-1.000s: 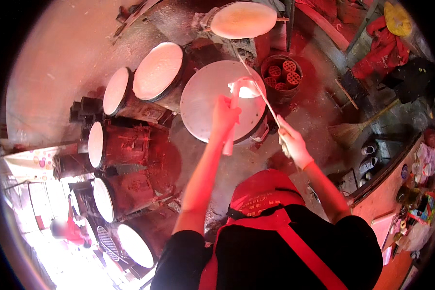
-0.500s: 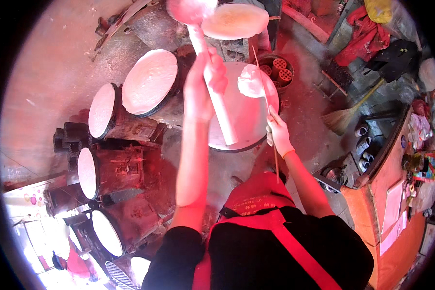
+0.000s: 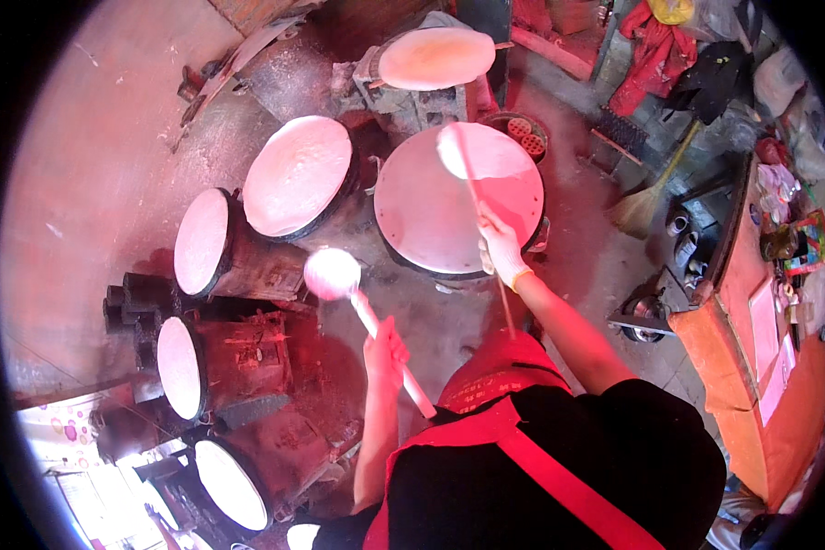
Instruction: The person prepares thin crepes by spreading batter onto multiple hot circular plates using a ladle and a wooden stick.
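Note:
My left hand [image 3: 387,353] is closed around the pale handle of a ladle [image 3: 332,273], held off to the left of the large round griddle [image 3: 422,215]. The ladle's round bowl looks coated with white batter. My right hand [image 3: 502,243], at the griddle's near right edge, is closed on a long thin wooden stick [image 3: 508,312]. The stick's blurred far end lies over a white patch of batter [image 3: 504,158] on the far part of the griddle. Whether that end presses into the batter cannot be made out.
Several more round griddles on drum stoves curve along the left, one large and pale [image 3: 298,177]. A round tan flatbread [image 3: 435,59] rests beyond my griddle. Perforated briquettes [image 3: 527,137] sit in a bucket behind it. On the right are a broom [image 3: 642,209] and an orange-covered table [image 3: 729,403].
The ladle in my left hand has come back from above the griddle toward my body. The batter patch is broader and flatter. My right hand has moved slightly left with the stick.

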A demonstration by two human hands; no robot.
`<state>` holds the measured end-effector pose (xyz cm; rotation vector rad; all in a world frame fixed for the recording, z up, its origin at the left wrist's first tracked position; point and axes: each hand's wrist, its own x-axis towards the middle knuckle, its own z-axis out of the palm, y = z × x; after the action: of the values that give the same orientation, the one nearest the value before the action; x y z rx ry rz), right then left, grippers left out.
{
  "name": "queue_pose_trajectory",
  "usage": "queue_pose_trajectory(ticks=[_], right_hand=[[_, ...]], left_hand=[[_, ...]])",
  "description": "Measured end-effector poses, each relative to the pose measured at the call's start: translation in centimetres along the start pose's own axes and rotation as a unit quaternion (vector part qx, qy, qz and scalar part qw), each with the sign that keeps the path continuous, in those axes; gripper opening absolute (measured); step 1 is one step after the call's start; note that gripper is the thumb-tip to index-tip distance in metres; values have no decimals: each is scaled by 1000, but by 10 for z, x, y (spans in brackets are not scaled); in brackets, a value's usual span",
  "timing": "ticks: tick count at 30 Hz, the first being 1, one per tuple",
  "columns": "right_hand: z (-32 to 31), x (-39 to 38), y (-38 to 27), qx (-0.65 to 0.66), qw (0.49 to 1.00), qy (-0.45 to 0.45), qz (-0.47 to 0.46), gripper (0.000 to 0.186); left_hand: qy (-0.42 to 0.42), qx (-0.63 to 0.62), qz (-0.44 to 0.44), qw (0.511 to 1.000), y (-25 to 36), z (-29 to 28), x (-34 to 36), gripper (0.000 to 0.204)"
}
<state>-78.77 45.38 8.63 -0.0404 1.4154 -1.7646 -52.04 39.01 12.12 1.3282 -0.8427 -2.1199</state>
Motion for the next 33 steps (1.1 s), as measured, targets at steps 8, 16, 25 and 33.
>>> queue_pose_trajectory(ticks=[8, 16, 25, 33], right_hand=[[-66, -37, 22, 72, 991, 59, -100, 39], [-10, -16, -15, -49, 996, -38, 57, 39], [-91, 10, -35, -40, 999, 31, -7, 40], [-63, 19, -67, -193, 956, -205, 86, 42]], left_hand=[[86, -213, -164, 959, -90, -117, 39, 16], [41, -481, -280, 830, -147, -160, 34, 20], [104, 53, 67, 991, -214, -124, -49, 14], [206, -281, -50, 936, -304, -131, -56, 5]])
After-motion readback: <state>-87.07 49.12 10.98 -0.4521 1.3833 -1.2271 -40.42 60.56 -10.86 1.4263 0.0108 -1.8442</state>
